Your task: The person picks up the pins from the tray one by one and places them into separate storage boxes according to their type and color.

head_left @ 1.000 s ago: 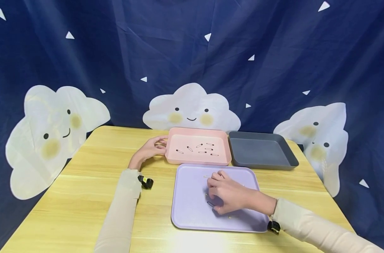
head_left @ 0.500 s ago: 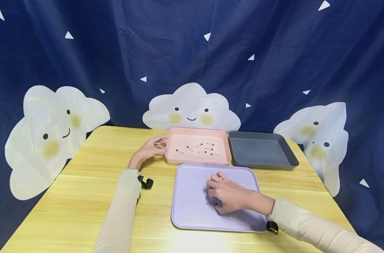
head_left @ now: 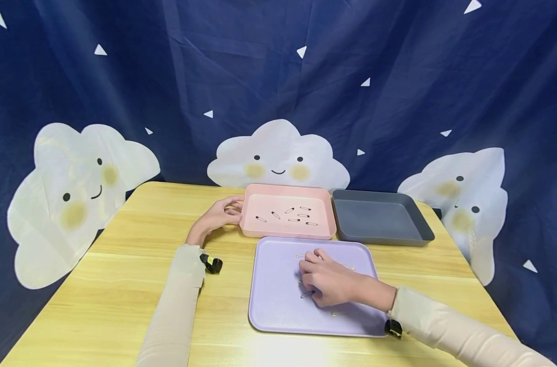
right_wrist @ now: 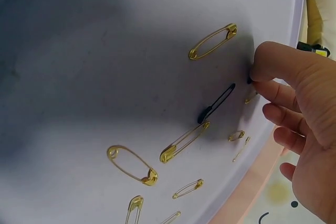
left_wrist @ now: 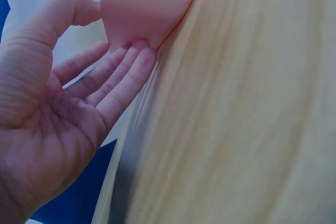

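Observation:
In the head view my right hand (head_left: 330, 280) is low over the lilac tray (head_left: 273, 311), thumb and index finger together on a black safety pin (head_left: 307, 294). Only a dark bit of it shows past the thumb in the right wrist view. Another black safety pin (right_wrist: 216, 103) lies on the tray beneath the hand, among several gold safety pins (right_wrist: 212, 41). At the far left, the fingertips of my left hand (head_left: 218, 214) touch the left end of the pink tray (head_left: 287, 233). Its thumb (left_wrist: 79, 6) meets the rim, and the fingers extend fairly straight along the outer wall.
Several black-ended safety pins (head_left: 275, 215) lie spread inside the pink tray. A dark grey tray (head_left: 381, 219) stands right beside it, at the back right. All three trays sit close together on the wooden table (head_left: 104, 285), before a blue curtain (head_left: 260, 66) with clouds.
The black safety pin at my right thumb has turned, its right end now tilted upward. My right hand has shifted very slightly left. The left hand and trays stay put.

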`<action>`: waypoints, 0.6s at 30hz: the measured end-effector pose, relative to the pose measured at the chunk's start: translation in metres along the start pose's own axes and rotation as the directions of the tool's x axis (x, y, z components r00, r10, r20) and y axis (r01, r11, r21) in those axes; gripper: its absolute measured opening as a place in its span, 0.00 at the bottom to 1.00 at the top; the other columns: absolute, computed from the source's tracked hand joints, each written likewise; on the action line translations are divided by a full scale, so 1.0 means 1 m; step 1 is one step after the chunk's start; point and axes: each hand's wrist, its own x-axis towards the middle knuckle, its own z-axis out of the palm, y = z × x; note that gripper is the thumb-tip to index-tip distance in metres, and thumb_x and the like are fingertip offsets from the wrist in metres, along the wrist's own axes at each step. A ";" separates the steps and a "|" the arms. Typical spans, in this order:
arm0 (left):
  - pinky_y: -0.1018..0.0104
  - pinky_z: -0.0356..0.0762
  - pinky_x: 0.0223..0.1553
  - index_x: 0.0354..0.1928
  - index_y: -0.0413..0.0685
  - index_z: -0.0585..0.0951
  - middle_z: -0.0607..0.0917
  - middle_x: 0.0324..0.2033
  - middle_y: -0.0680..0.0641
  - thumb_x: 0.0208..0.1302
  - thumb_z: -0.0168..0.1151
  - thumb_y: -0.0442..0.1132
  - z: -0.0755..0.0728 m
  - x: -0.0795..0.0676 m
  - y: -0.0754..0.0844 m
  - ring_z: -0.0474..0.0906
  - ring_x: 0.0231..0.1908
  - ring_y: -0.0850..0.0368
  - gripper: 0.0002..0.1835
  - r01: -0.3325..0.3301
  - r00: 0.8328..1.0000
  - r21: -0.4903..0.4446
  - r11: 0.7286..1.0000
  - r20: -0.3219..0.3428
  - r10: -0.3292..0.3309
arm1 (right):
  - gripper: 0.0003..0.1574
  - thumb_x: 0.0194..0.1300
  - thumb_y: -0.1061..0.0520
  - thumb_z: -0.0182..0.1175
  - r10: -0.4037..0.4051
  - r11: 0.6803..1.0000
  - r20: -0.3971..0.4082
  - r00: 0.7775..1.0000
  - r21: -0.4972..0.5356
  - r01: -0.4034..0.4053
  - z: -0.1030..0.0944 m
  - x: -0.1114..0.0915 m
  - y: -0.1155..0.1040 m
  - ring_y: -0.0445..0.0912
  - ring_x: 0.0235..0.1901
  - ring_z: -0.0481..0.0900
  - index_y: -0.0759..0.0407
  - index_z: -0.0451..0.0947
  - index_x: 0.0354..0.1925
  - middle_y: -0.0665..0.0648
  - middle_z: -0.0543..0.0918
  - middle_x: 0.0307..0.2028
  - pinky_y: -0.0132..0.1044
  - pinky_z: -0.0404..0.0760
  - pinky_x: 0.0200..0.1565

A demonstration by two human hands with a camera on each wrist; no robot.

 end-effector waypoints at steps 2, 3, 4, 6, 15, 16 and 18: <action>0.73 0.80 0.47 0.76 0.33 0.60 0.73 0.62 0.25 0.63 0.61 0.24 0.000 0.000 0.000 0.78 0.56 0.35 0.39 -0.001 1.000 0.002 1.000 -0.001 0.001 | 0.17 0.42 0.54 0.73 0.001 1.000 0.004 1.000 -0.001 -0.001 0.000 0.000 0.000 0.42 0.41 0.60 0.45 0.71 0.20 0.43 0.66 0.33 0.39 0.60 0.48; 0.73 0.80 0.47 0.76 0.33 0.60 0.73 0.62 0.25 0.63 0.61 0.24 0.000 0.000 0.000 0.78 0.56 0.35 0.39 -0.003 1.000 0.001 1.000 -0.001 0.003 | 0.17 0.42 0.54 0.73 0.001 1.000 0.004 1.000 -0.002 -0.001 0.001 0.000 0.000 0.42 0.41 0.60 0.45 0.71 0.20 0.43 0.66 0.33 0.39 0.60 0.48; 0.73 0.80 0.47 0.76 0.32 0.60 0.73 0.62 0.25 0.64 0.61 0.24 0.000 0.000 0.000 0.78 0.56 0.36 0.39 -0.004 1.000 0.000 1.000 0.000 0.004 | 0.17 0.42 0.54 0.73 0.001 1.000 0.005 1.000 -0.003 -0.001 0.001 0.000 0.000 0.42 0.41 0.60 0.45 0.71 0.20 0.42 0.66 0.33 0.39 0.60 0.48; 0.73 0.80 0.47 0.76 0.32 0.60 0.73 0.62 0.25 0.64 0.61 0.24 0.000 -0.001 0.000 0.78 0.55 0.36 0.39 -0.004 1.000 -0.003 1.000 -0.001 0.004 | 0.17 0.42 0.55 0.73 0.000 1.000 0.005 1.000 -0.005 0.000 0.001 0.001 0.000 0.42 0.41 0.60 0.45 0.71 0.20 0.42 0.66 0.33 0.39 0.60 0.49; 0.73 0.80 0.47 0.76 0.33 0.60 0.73 0.62 0.25 0.63 0.62 0.24 0.000 -0.001 0.001 0.79 0.54 0.40 0.39 0.006 1.000 0.005 1.000 -0.001 -0.006 | 0.18 0.41 0.55 0.73 -0.019 1.000 -0.006 1.000 -0.021 0.019 0.002 0.001 0.001 0.42 0.41 0.60 0.45 0.70 0.20 0.42 0.66 0.32 0.39 0.60 0.48; 0.73 0.80 0.47 0.76 0.33 0.60 0.73 0.62 0.25 0.63 0.62 0.24 0.000 -0.001 0.001 0.79 0.54 0.42 0.39 0.008 1.000 0.007 1.000 -0.002 -0.008 | 0.18 0.41 0.55 0.72 -0.021 1.000 -0.007 1.000 -0.022 0.021 0.001 0.001 0.001 0.42 0.41 0.60 0.45 0.70 0.20 0.42 0.66 0.32 0.39 0.60 0.48; 0.73 0.80 0.47 0.76 0.34 0.61 0.73 0.62 0.25 0.62 0.62 0.24 0.000 -0.001 0.002 0.79 0.53 0.44 0.39 0.009 1.000 0.007 1.000 -0.002 -0.009 | 0.18 0.41 0.55 0.72 -0.024 0.999 -0.005 1.000 -0.027 0.024 0.001 0.002 0.000 0.42 0.41 0.60 0.45 0.70 0.20 0.42 0.66 0.32 0.39 0.60 0.48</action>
